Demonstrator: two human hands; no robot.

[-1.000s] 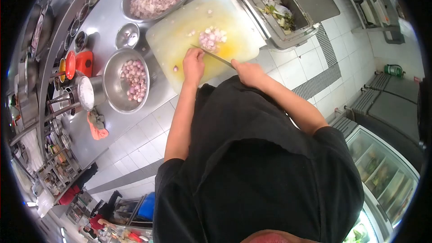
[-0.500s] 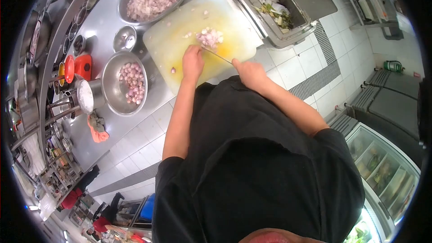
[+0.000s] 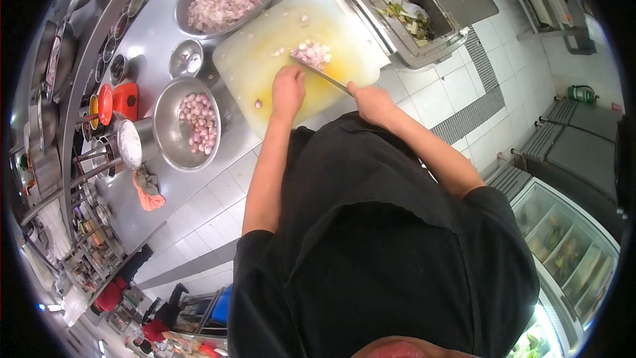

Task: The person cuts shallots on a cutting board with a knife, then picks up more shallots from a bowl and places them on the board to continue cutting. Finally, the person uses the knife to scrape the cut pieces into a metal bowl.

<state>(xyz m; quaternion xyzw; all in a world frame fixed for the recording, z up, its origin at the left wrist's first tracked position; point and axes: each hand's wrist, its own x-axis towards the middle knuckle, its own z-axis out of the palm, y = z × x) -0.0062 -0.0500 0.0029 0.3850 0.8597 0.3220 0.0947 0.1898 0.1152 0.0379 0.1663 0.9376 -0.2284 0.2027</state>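
Note:
My right hand (image 3: 373,102) grips a knife (image 3: 324,76) by its handle, the blade slanting up and left over the yellow-stained cutting board (image 3: 242,59). Cut shallot pieces (image 3: 314,53) lie heaped just beyond the blade. Left of the knife, my left hand (image 3: 289,86) is closed low over the board with fingers curled; whatever they hold, if anything, is hidden. One unpeeled shallot (image 3: 258,103) rests on the board to the left of that hand. Whole shallots (image 3: 201,119) sit in a steel bowl (image 3: 165,134) left of the board.
A large basin (image 3: 180,8) of sliced shallots stands behind the board, with a small metal bowl (image 3: 177,61) nearby. At the left are a red scale (image 3: 124,101), a metal pot (image 3: 142,139) and a cloth (image 3: 148,192). A bin (image 3: 424,59) with vegetable scraps stands right.
The knife blade has swung up and left, its tip now nearer the left side of the cut pieces. My left hand has shifted slightly right and toward me, away from the pile.

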